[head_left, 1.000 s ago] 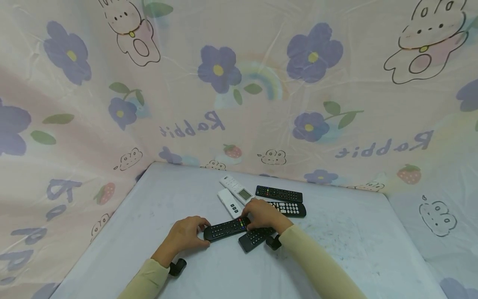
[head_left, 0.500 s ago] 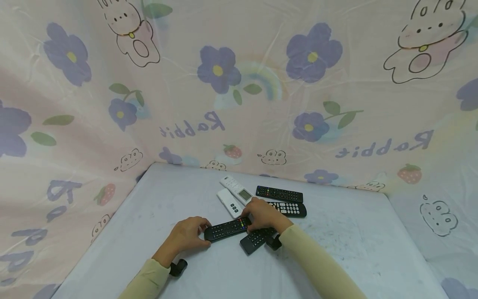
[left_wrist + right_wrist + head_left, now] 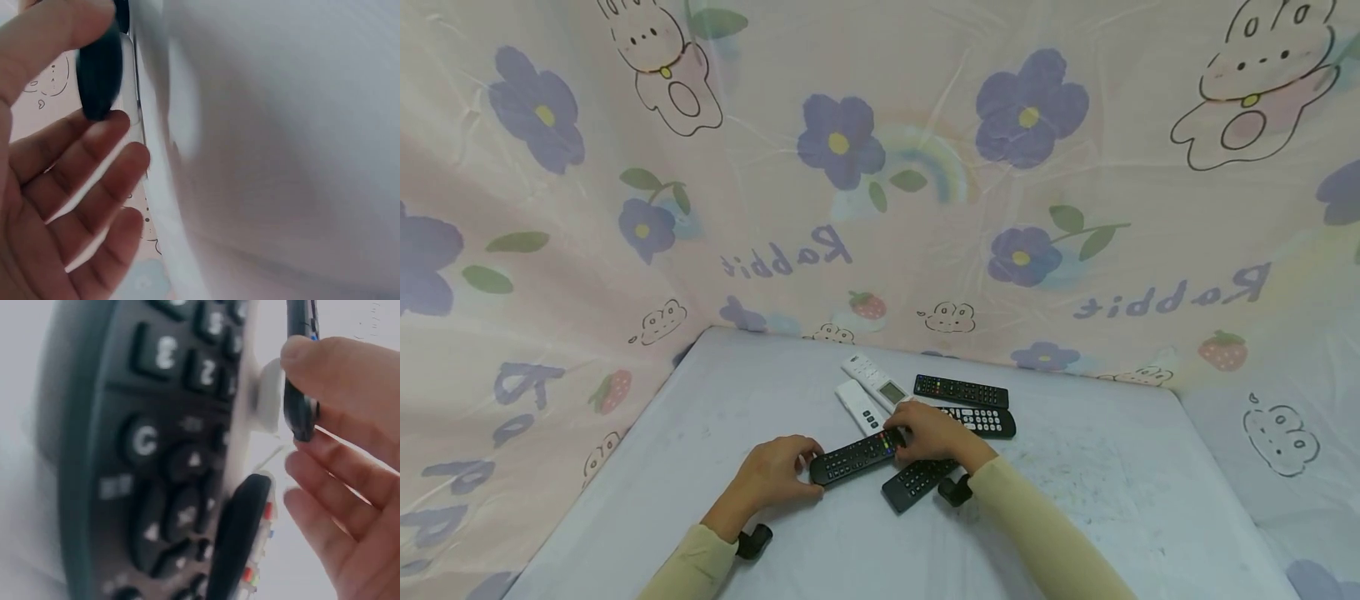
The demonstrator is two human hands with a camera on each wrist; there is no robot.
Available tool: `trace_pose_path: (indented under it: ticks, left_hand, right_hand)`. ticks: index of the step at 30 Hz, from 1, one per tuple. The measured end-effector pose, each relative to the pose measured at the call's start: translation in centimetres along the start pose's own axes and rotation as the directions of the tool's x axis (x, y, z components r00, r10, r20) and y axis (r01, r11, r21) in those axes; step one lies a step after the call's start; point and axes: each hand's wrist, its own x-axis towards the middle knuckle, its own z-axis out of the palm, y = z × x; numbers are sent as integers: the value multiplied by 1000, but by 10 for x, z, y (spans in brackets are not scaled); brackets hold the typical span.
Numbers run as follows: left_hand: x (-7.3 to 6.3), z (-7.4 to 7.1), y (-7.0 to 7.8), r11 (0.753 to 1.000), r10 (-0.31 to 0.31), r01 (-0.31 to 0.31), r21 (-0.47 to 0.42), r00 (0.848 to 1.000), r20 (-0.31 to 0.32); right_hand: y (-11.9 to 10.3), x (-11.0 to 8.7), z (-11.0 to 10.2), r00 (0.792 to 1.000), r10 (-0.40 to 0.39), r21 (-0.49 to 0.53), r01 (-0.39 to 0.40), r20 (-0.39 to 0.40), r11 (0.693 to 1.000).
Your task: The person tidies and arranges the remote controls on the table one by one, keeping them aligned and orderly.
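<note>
A black remote control (image 3: 853, 460) is held between both hands, its right end tilted slightly up toward the back. My left hand (image 3: 775, 471) pinches its left end; in the left wrist view, the thumb lies on one side of the remote's rounded end (image 3: 100, 78) and fingertips on the other. At the end with coloured buttons, my right hand (image 3: 928, 432) grips it between thumb and fingers, as the right wrist view shows at the remote's dark edge (image 3: 300, 381). A second black remote (image 3: 912, 486) lies below the right hand, partly hidden by it.
Two white remotes lie behind the held one: a plain one (image 3: 857, 406) and one with a display (image 3: 874, 379). Further right are a black remote with white keys (image 3: 988, 422), partly behind the right hand, and another black remote (image 3: 962, 390). A patterned curtain (image 3: 925, 250) borders the white table (image 3: 737, 375).
The held remote's right end has risen slightly with the right hand, whose wrist shifted a little right. The black remote below it has moved slightly right and nearer. The left hand is nearly still.
</note>
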Motion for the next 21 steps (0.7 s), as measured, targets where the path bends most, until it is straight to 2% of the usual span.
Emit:
trace_pose_path:
  ticks: [10, 15, 21]
  left_hand:
    - [-5, -3, 0, 997, 74, -73, 13, 995, -68]
    - [-8, -3, 0, 996, 91, -89, 29, 993, -72]
    - [-12, -4, 1, 997, 74, -73, 17, 996, -46]
  right_hand:
    - [-2, -3, -6, 999, -24, 190, 32, -45, 981]
    - [-3, -1, -5, 998, -17, 224, 28, -54, 974]
    - [-4, 1, -1, 998, -12, 288, 30, -67, 957]
